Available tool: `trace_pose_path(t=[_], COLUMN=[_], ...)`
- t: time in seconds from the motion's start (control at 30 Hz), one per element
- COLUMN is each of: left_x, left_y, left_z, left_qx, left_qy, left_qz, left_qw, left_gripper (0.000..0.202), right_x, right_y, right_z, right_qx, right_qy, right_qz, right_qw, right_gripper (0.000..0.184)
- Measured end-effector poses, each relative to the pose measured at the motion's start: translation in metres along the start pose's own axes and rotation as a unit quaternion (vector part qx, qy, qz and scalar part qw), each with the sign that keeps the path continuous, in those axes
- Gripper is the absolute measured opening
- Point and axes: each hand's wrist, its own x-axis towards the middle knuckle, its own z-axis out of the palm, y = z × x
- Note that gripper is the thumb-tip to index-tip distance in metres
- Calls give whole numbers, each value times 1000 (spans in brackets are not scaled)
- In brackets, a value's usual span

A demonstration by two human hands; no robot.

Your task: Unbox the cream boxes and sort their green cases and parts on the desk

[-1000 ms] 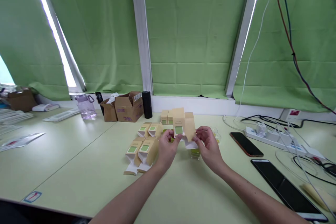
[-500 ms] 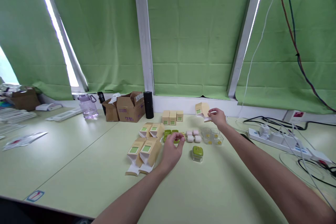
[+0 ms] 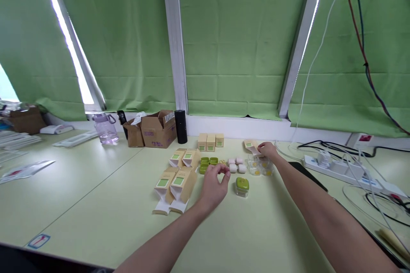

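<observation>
My right hand, reaching to the back, pinches the white flap of a small tan carton low over the table. My left hand is loosely curled, thumb and forefinger a little apart, with nothing visible in it. Right of it stands a small clear jar with a green lid. Beyond are green square lids, partly hidden by my left hand, several white-pink blocks and clear jars with yellow bits. Left of my left hand lie several tan cartons with open white flaps.
Three closed tan cartons stand at the back. Behind them on the left are a black cylinder, a brown cardboard box and a purple water bottle. A power strip with tangled cables and a black flat device lie right.
My right hand has lowered the tan carton towards the table, slightly right. My left hand has shifted a little right, towards the green-lidded jar.
</observation>
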Motion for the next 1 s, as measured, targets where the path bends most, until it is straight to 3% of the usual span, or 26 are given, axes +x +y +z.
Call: trace_pose_path(t=[0.23,0.4,0.57,0.63,0.7,0.77,0.87,1.0], left_x=[-3,-5,-6,-6,-6,-6,-6,-5], left_y=[-1,-2,-5,-6,-6,-6,-5,-3], left_z=[1,2,3,3,2,2,3,2], left_qx=[-1,5,14,18,18,16,12,3], left_qy=[-12,-37,-59,-61,-60,-60,-65,-71], left_qz=[-10,-3,-7,-9,-9,-1,22,39], left_qw=[1000,999,998,998,998,998,998,997], left_gripper=[9,13,22,24,24,23,21,21], right_x=[-22,-67,-153,-185,-207,-220,-226,-233], right_y=[-9,-30,-39,-34,-26,-18,-13,-17], right_z=[-20,-35,-26,-19,-12,-4,6,13], right_qx=[18,70,116,137,138,130,139,152], right_qy=[69,134,15,-72,-145,-173,-169,-174], right_qz=[-32,-125,-251,-289,-270,-239,-203,-203], right_qw=[997,981,961,945,942,946,954,951], right_gripper=[35,31,27,39,52,56,41,39])
